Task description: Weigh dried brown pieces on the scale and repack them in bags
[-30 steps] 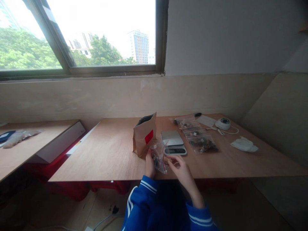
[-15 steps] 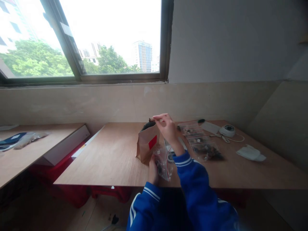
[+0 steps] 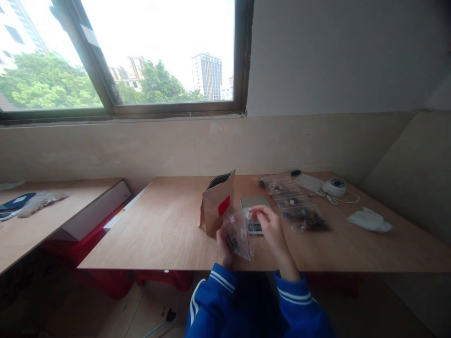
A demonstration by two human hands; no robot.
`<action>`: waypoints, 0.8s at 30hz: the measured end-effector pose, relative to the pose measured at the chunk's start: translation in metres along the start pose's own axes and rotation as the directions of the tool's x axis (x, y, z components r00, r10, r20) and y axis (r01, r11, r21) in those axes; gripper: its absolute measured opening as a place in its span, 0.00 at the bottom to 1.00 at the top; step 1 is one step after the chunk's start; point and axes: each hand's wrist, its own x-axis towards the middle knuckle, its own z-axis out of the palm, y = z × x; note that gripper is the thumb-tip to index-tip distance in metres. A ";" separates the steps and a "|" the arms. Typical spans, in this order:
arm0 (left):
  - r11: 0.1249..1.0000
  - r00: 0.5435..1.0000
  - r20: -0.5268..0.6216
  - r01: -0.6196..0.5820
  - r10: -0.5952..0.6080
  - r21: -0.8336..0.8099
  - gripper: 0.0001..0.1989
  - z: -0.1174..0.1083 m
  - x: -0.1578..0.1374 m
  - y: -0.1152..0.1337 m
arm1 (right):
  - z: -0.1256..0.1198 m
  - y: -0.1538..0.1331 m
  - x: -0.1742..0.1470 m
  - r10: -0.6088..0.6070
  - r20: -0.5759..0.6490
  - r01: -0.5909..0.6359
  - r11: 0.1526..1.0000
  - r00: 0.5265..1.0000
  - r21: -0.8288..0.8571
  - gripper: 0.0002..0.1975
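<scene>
My left hand (image 3: 223, 244) is closed around the lower left side of a clear zip bag (image 3: 240, 237) with a red seal line and dark contents I cannot make out. Bent fingers of my right hand (image 3: 266, 223) meet at the upper edge of that bag, seemingly pinching it near the seal. Just behind the left hand stands a brown paper bag (image 3: 214, 209), upright with its top open and a red label (image 3: 223, 205) on its front. Partly covered by the right hand, a small flat scale (image 3: 246, 202) lies on the table.
More zip bags with brown pieces (image 3: 306, 218) lie to the right. Beyond them are a white dome camera (image 3: 334, 188) with its cable and a folded white cloth or tissue (image 3: 369, 220). A second table (image 3: 88, 192) stands left, across a gap with red stools (image 3: 116, 277).
My right hand has come down from the paper bag's mouth to the zip bag, and the small brown piece it held is out of sight. My left hand keeps its hold.
</scene>
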 end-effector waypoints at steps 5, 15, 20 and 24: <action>0.996 0.996 0.068 -0.063 0.059 0.055 0.19 -0.005 0.000 0.003 | 0.005 0.053 -0.042 0.208 -0.008 -0.206 0.974 0.978 0.094 0.07; 0.977 0.999 -0.016 -0.024 0.028 0.211 0.16 -0.002 -0.004 0.001 | 0.007 0.062 -0.060 0.244 0.297 -0.275 0.959 0.923 0.065 0.18; 0.951 0.998 0.065 -0.017 -0.003 0.310 0.13 -0.004 -0.005 0.000 | 0.003 0.063 -0.065 0.236 0.333 -0.254 0.967 0.913 0.012 0.21; 0.944 0.996 0.091 -0.050 0.021 0.327 0.11 -0.004 -0.005 0.002 | -0.001 0.059 -0.066 0.285 0.278 -0.281 0.958 0.917 -0.058 0.21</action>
